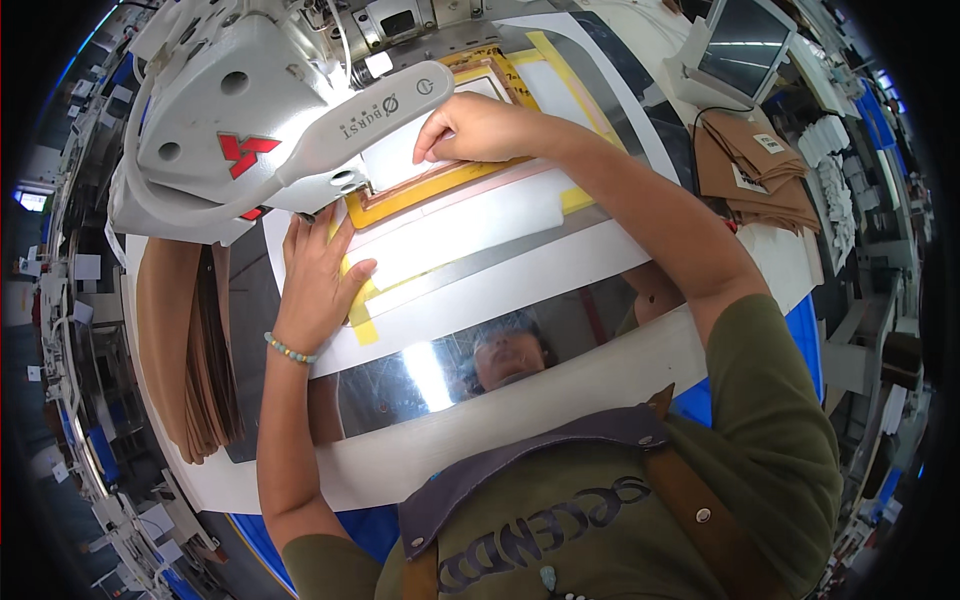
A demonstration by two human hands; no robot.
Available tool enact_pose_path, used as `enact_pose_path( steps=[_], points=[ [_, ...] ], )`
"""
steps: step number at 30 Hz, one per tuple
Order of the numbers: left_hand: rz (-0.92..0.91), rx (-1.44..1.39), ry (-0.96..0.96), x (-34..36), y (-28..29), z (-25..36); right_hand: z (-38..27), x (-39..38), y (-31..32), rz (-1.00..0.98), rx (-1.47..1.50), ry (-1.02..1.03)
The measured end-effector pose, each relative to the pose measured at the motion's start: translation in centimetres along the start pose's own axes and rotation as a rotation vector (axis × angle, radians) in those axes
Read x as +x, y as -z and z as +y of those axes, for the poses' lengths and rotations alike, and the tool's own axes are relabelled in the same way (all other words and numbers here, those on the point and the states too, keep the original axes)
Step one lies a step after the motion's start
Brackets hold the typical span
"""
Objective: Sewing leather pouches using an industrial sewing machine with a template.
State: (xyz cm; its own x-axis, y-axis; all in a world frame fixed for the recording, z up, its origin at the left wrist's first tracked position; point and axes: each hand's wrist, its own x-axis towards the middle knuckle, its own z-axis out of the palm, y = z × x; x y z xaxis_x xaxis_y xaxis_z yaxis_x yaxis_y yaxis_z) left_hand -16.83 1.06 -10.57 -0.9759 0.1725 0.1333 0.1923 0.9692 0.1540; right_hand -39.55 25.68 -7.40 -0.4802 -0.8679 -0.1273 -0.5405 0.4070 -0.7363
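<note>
Plainly, the left hand (318,272) lies with fingers spread and palm down, holding nothing that shows, its fingertips by the near left corner of the yellow rectangular frame with a brownish inner border (430,196). That frame lies between the hands, partly under the bulky pale grey machine head (215,110). The right hand (490,128) is narrow, fingertips bunched over the flat white piece inside the frame (392,160); whether they pinch anything, I cannot tell.

To do this well, I would let the left hand steady the corner with light, even pressure, clear of the head's underside, while the right fingertips smooth the white piece gently so that the frame does not shift.

Left of the left hand, folded brown sheets (180,350) stand in a thick bundle on the white tabletop (640,355). Nearer the body than both hands, a shiny mirror-like plate (390,390) throws back a light and part of a person. Right of the right hand sit flat brown pieces in a pile (755,165), with a grey-framed screen (740,45) beyond them. Farther out on both sides, the room holds cluttered work rows, bent by the lens.
</note>
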Motion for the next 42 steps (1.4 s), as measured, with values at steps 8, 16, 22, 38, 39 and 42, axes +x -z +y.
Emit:
enact_pose_path(
  steps=[8, 16, 22, 38, 39, 42],
  points=[
    [-0.056, 0.047, -0.010, 0.5, 0.3, 0.5, -0.9, 0.9, -1.4, -0.039, 0.056, 0.016],
    [-0.013, -0.008, 0.048, 0.6, -0.3, 0.6, 1.5, -0.4, 5.2, 0.042, 0.025, 0.123],
    [-0.007, 0.051, 0.050, 0.3, -0.5, 0.3, 1.8, -2.5, 6.8, -0.063, -0.320, -0.073],
    [0.021, -0.014, 0.050, 0.3, -0.7, 0.5, 2.1, -3.2, 6.1, -0.074, -0.357, -0.099],
    [0.022, -0.015, 0.052, 0.3, -0.9, 0.4, 2.0, -3.1, 6.1, -0.076, -0.382, -0.113],
    [0.027, 0.076, 0.022, 0.1, -1.3, -0.2, 1.9, -3.2, 5.7, -0.053, -0.491, -0.069]
  ],
)
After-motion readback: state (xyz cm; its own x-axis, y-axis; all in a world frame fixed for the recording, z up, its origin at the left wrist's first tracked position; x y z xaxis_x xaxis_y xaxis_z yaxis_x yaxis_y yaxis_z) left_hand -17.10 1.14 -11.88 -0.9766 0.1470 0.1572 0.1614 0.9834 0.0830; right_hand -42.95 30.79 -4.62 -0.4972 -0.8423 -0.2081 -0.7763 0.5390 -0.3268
